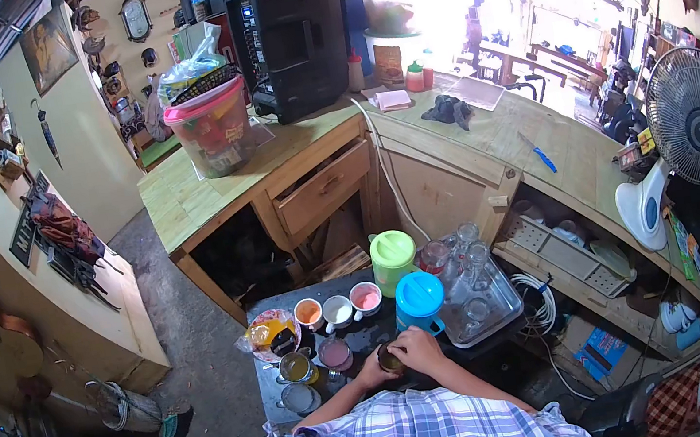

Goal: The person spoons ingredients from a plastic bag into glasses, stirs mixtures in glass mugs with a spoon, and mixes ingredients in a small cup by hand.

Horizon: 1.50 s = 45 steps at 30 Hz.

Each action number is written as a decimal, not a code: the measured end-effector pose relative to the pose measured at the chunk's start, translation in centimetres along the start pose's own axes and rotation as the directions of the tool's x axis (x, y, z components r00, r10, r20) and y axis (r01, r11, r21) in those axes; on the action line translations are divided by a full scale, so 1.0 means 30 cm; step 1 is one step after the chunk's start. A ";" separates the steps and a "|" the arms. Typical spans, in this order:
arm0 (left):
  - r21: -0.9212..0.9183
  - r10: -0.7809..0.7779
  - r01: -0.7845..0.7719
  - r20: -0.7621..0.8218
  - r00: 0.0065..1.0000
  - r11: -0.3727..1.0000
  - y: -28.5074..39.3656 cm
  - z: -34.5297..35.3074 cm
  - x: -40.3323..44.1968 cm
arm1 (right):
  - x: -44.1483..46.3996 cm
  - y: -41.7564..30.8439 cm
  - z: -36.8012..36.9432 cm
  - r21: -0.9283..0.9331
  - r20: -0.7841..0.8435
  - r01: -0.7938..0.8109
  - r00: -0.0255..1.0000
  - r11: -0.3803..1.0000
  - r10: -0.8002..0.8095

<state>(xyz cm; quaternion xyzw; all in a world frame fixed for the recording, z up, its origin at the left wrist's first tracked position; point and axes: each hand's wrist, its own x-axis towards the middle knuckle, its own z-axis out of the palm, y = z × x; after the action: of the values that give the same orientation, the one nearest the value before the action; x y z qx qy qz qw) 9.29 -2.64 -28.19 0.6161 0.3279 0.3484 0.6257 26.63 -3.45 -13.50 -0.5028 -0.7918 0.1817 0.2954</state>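
A small dark glass (389, 358) is held between my two hands on the dark table, close to my body. My left hand (375, 370) wraps its left side. My right hand (417, 349) closes on it from the right and above. Just beyond them stands a blue lidded pitcher (419, 298), and behind it a green lidded pitcher (392, 259). To the left are an orange-filled cup (309, 314), a white-filled cup (338, 311), a pink-filled cup (366, 298), a glass of pinkish drink (335, 354) and a mug of yellowish drink (298, 368).
A metal tray (501, 322) with several upturned glasses lies to the right. A plate with a bag of orange liquid (270, 333) is at the left. The wooden counter (481, 133) carries a black speaker (290, 44), a knife (543, 157) and a fan (693, 112).
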 end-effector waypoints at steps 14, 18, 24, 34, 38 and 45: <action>-0.034 -0.031 0.031 0.005 1.000 0.999 -0.032 -0.004 0.005 | 0.002 -0.016 -0.011 0.054 0.039 -0.009 0.999 0.999 0.007; -0.014 -0.067 0.068 0.014 0.998 0.998 -0.023 -0.004 -0.001 | -0.005 0.003 0.002 -0.073 0.098 -0.064 0.993 0.995 0.071; 0.052 -0.034 0.034 0.009 0.999 0.998 -0.024 -0.006 0.002 | 0.003 -0.021 -0.016 0.029 -0.001 -0.011 1.000 1.000 0.011; 0.056 -0.050 0.050 0.004 0.999 0.997 -0.018 -0.005 -0.002 | -0.005 -0.002 0.002 -0.109 0.125 -0.086 0.987 0.990 0.099; -0.010 -0.040 0.040 0.014 0.999 0.999 -0.034 -0.009 0.005 | 0.004 -0.010 -0.006 0.055 0.017 -0.028 0.999 0.998 0.027; -0.045 -0.004 0.004 0.016 1.000 0.999 -0.001 0.003 -0.001 | 0.001 0.002 0.012 0.096 -0.045 0.031 0.999 0.995 -0.027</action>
<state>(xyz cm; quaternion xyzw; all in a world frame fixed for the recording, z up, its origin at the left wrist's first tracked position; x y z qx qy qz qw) 9.35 -2.70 -28.21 0.6040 0.3163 0.3496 0.6425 26.43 -3.38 -13.81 -0.4804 -0.7827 0.2044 0.3389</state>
